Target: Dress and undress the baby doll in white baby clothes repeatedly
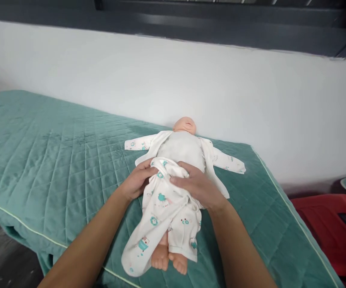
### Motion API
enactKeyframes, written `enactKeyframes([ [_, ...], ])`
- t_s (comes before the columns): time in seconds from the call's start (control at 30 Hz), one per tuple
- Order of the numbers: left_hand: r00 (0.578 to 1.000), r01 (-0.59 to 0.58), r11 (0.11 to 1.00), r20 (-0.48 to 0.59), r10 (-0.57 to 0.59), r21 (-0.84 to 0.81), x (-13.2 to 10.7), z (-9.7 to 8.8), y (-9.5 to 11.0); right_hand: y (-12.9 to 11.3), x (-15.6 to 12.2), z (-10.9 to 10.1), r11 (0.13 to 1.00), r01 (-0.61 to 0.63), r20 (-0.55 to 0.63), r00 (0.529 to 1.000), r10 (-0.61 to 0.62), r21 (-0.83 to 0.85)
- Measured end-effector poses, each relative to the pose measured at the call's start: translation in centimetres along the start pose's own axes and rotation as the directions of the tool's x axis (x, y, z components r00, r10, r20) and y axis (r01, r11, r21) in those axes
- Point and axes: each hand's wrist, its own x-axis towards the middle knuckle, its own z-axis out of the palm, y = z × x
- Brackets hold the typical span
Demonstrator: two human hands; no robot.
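Note:
A baby doll [181, 150] lies on its back on a green quilted bed cover [55, 148], head towards the wall. It wears an open white printed top and white printed trousers [163, 212]; its bare feet show at the near end. My left hand [137, 181] grips the trousers' waistband at the doll's left hip side in view. My right hand [195, 184] has its fingers curled over the bunched waistband at the doll's belly.
A white wall [251, 104] runs right behind the doll. A red object [329, 228] stands on the floor at the right of the bed. The bed's near edge [25, 228] drops to a dark floor at the lower left.

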Motion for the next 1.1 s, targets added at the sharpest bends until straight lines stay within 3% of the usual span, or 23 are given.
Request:
enactKeyframes([
  [0.07,0.998,-0.021,0.999,-0.052,0.020,-0.027,-0.1,0.1,-0.3,-0.2,-0.3,0.1,0.995,0.010,0.118,0.993,0.002,-0.100],
  [0.13,0.997,-0.014,1.000,-0.076,0.014,-0.008,-0.3,0.1,-0.4,-0.1,-0.4,0.1,0.989,0.012,0.154,0.988,0.011,-0.148],
  [0.23,1.000,-0.012,0.995,-0.012,0.013,0.097,-0.7,-0.2,-0.4,0.6,-0.2,0.0,0.997,-0.011,0.005,1.000,0.011,-0.076],
  [0.33,0.985,-0.054,0.963,0.173,0.008,0.264,-1.0,-0.5,0.0,1.4,0.2,-0.4,0.999,-0.013,-0.182,0.983,0.021,0.042],
  [0.4,0.975,-0.044,0.933,0.220,-0.038,0.357,-1.1,-0.6,0.2,1.6,0.3,-0.4,0.998,-0.001,-0.215,0.977,0.015,0.066],
  [0.47,0.981,0.010,0.937,0.176,-0.077,0.349,-1.2,-0.4,0.2,1.4,0.3,-0.3,0.999,0.003,-0.195,0.981,0.005,0.041],
  [0.53,0.992,0.042,0.974,0.106,-0.067,0.221,-1.3,0.0,0.1,0.9,0.1,0.0,1.000,0.001,-0.127,0.992,-0.001,0.001],
  [0.67,1.000,0.016,1.000,0.001,-0.016,0.001,-1.4,0.8,-0.1,-0.2,-0.4,0.6,0.995,0.021,0.129,0.992,-0.008,-0.102],
  [0.77,1.000,0.018,1.000,-0.009,-0.018,-0.008,-1.4,1.0,-0.2,-0.3,-0.7,0.7,0.987,-0.040,0.112,0.992,0.058,-0.157],
  [0.87,1.000,0.005,0.999,0.013,-0.006,0.047,-1.4,0.7,-0.3,0.5,-0.6,0.4,0.998,-0.058,0.015,0.998,0.057,0.017],
  [0.97,0.995,-0.013,0.980,0.103,-0.007,0.198,-1.4,0.4,0.0,1.5,-0.3,0.0,0.975,-0.007,-0.071,0.997,0.023,0.223],
  [1.1,0.976,-0.009,0.926,0.205,-0.074,0.377,-1.5,0.3,0.9,2.1,-0.1,-0.3,0.944,0.012,-0.163,0.986,0.045,0.331],
])
